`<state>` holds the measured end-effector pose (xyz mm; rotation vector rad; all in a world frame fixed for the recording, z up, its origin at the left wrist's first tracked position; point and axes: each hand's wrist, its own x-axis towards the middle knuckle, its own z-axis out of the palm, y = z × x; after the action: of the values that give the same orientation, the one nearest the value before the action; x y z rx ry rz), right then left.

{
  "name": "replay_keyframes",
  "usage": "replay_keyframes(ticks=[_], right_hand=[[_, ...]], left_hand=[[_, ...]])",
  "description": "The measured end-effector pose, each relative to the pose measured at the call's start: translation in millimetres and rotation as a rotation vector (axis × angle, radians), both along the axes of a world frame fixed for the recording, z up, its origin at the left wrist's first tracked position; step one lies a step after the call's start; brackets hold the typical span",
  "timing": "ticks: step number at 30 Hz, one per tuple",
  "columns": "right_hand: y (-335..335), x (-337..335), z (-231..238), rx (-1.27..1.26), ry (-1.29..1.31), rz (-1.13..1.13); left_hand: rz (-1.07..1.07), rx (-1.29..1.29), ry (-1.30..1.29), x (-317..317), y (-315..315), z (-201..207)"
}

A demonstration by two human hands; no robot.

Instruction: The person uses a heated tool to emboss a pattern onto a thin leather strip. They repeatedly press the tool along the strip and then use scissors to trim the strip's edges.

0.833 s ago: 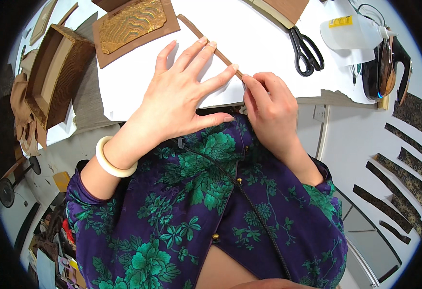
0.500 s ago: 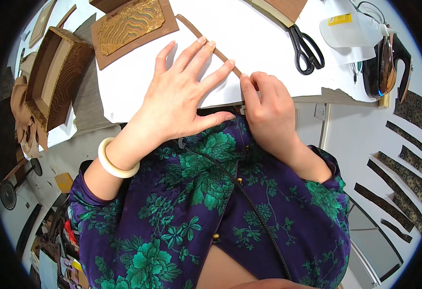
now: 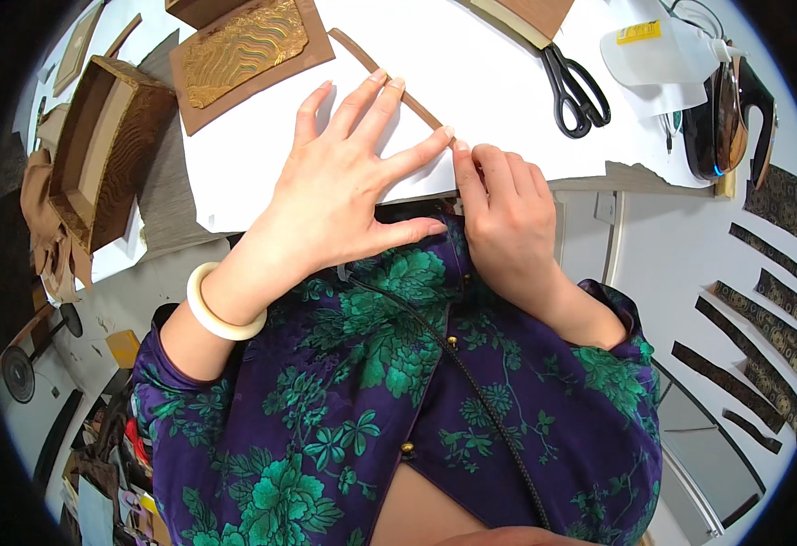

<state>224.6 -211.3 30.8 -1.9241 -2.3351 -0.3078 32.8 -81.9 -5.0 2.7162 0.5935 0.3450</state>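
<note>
A narrow brown strip [image 3: 424, 110] lies slantwise on the white paper [image 3: 489, 100] that covers the table. My left hand [image 3: 339, 173] is spread over the near side of the strip, its fingertips resting along it and its thumb stretched out by the table edge. At the strip's near right end, my right hand [image 3: 505, 196] pinches it between thumb and curled forefinger, so that end is hidden. Just beyond my left hand is a brown panel [image 3: 317, 65] bearing a gold wavy-patterned piece of fabric [image 3: 246, 55].
An open brown box [image 3: 112, 150] with patterned sides stands at the left. Black-handled scissors [image 3: 573, 91] lie right of the strip, near a translucent squeeze bottle [image 3: 658, 56] and a black iron-like device [image 3: 735, 127]. Dark patterned strips [image 3: 749, 332] hang at the far right.
My left forefinger has slid along the strip toward my right hand, nearly touching it. My right fingers have shifted slightly; the pinch on the strip's end stays.
</note>
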Motion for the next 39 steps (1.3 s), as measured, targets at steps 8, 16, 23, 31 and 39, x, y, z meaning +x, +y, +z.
replay_keyframes(ticks=[8,16,23,31,39], right_hand=[[-10.5,1.7,-6.8,0.026,0.048,-0.042],[-3.6,11.3,-4.0,0.065,0.453,-0.153],[10.6,4.6,-12.4,0.028,0.788,-0.332],[14.7,0.2,-9.4,-0.004,0.773,-0.421],[18.4,1.6,0.1,-0.047,0.850,-0.508]], left_hand=[[-0.017,-0.006,-0.052,-1.1,1.8,0.9],[-0.040,0.011,-0.027,-3.4,4.1,2.4],[-0.047,0.010,-0.016,-3.9,4.0,1.1],[-0.050,0.004,-0.024,-3.1,4.2,0.9],[-0.049,-0.006,-0.035,-2.5,3.9,1.7]])
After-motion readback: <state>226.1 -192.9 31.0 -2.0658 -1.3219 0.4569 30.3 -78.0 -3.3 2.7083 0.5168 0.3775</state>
